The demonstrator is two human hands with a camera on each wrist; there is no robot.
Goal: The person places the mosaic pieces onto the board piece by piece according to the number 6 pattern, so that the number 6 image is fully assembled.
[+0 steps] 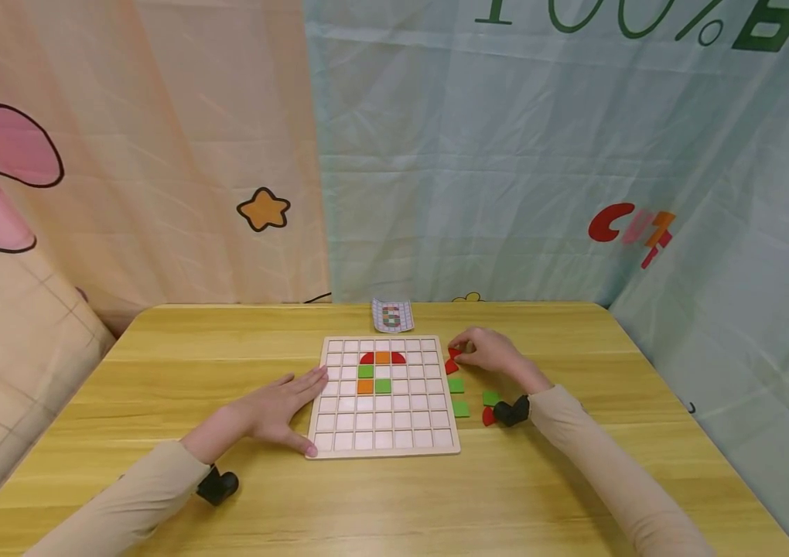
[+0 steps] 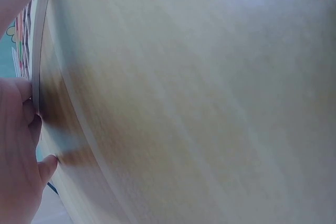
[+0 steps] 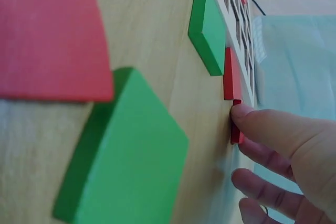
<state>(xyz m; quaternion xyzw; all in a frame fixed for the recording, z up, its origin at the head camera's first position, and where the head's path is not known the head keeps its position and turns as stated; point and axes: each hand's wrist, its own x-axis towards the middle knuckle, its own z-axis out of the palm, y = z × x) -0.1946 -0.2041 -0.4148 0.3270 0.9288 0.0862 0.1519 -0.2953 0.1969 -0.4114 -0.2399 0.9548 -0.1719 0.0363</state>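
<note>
A pale wooden grid board (image 1: 346,422) lies flat on the table. Red, orange and green tiles fill several of its upper cells, among them an orange square (image 1: 383,357) between two rounded red pieces. My left hand (image 1: 281,410) rests along the board's left side, fingers spread, thumb at the near left corner. Beyond the upper right edge, my right hand (image 1: 488,350) pinches a small red tile (image 3: 237,129) with thumb and fingers. Right beside it lies another red tile (image 3: 231,74), next to the board. The pinched tile's full outline is hidden by the fingers.
Green square tiles (image 1: 461,408) lie along the board's right edge. Further right, near the right wrist's black camera (image 1: 511,411), are a green tile (image 1: 491,398) and a red rounded tile (image 1: 488,417). A small printed pattern card (image 1: 392,316) is at the table's back edge.
</note>
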